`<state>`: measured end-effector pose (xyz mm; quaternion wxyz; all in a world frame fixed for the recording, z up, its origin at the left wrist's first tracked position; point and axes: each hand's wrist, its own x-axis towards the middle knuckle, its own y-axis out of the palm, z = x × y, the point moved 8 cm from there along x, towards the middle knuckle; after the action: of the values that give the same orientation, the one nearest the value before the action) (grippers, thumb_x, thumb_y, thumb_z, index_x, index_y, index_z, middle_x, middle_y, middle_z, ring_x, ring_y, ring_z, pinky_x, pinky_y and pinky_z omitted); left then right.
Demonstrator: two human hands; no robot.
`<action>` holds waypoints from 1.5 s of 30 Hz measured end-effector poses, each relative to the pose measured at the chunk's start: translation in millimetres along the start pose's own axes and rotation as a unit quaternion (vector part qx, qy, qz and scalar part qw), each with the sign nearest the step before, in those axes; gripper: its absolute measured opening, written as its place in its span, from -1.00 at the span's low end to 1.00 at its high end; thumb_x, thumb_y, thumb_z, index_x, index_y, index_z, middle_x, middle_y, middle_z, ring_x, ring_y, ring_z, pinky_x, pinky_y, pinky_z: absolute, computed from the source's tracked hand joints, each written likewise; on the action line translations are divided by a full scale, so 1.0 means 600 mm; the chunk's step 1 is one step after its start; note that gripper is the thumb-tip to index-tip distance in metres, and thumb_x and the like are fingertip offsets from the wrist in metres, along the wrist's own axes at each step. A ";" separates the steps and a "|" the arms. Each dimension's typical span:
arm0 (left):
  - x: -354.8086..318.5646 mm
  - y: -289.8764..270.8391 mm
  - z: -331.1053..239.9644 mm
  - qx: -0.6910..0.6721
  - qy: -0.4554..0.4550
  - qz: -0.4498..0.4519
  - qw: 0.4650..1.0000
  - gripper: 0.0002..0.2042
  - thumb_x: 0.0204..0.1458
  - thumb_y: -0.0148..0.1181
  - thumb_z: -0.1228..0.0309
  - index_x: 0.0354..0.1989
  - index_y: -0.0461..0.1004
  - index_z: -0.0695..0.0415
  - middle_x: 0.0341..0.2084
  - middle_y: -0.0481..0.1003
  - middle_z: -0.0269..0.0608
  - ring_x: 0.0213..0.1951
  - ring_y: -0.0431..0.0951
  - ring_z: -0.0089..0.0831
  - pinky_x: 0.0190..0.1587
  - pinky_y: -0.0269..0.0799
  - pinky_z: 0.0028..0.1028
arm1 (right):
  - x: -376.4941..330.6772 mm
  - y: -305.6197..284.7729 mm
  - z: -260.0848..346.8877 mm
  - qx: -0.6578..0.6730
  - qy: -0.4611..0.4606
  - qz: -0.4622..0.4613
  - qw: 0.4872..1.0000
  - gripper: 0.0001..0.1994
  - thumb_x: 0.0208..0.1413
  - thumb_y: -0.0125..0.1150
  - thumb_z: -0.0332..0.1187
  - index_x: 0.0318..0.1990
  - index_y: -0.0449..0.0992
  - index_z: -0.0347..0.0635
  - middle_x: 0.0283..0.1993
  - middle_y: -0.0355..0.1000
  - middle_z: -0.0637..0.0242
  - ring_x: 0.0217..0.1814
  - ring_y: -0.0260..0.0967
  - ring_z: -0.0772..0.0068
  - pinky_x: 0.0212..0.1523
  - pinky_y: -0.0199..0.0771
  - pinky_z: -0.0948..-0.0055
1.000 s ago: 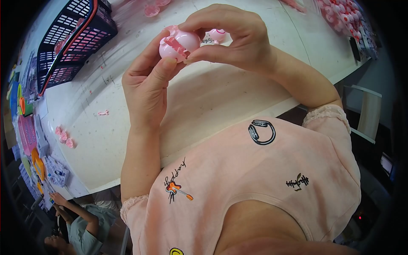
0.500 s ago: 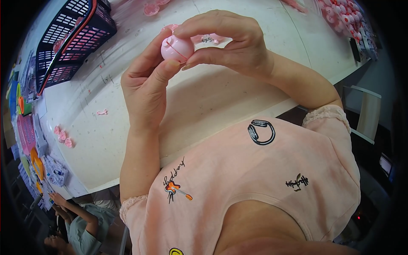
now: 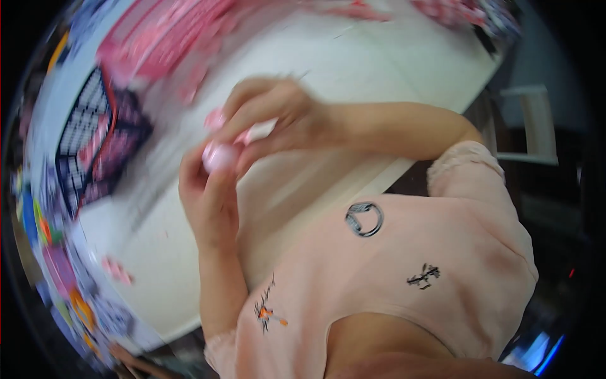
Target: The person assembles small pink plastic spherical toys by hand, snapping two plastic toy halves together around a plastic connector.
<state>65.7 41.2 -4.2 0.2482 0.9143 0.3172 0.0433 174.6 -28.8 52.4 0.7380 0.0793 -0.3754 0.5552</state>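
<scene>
A small, round, glossy pink plastic ball (image 3: 221, 156) is held between my two hands over the white table. My left hand (image 3: 211, 205) grips it from the near left, thumb and fingers closed around its side. My right hand (image 3: 281, 114) reaches in from the right, its fingertips pressed against the ball's far right side. Motion blurs both hands, and the fingers cover much of the ball. A pink piece (image 3: 214, 118) shows just beyond the right fingers; whether it touches them I cannot tell.
A dark blue perforated basket (image 3: 129, 129) with a red edge holds pink parts at the left. Beyond it lies a pink tray (image 3: 136, 54). Small pink pieces (image 3: 117, 270) lie near the table's left edge. More red and pink parts (image 3: 448, 11) are piled far right. A chair (image 3: 540, 126) stands right.
The view has swung, so the table and basket sit lower and the pink tray has come into sight. Both hands still hold the ball, now lower and further left in the picture.
</scene>
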 end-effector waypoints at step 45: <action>0.013 -0.008 0.005 -0.073 -0.018 0.072 0.995 -0.60 -0.03 0.16 0.40 -0.02 0.27 0.28 -0.10 0.36 0.11 -0.16 0.49 -0.24 -0.12 0.50 -0.42 | -0.016 -0.122 -0.153 -0.244 0.310 0.146 0.907 -0.80 -0.13 0.14 -0.35 -0.37 0.52 -0.29 -0.49 0.47 0.14 -0.46 0.41 0.32 -0.37 0.38 0.40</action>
<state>70.2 47.9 -9.9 0.3163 0.9148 0.2420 0.0678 280.8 -14.2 3.1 0.7243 -0.3349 -0.2589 0.5443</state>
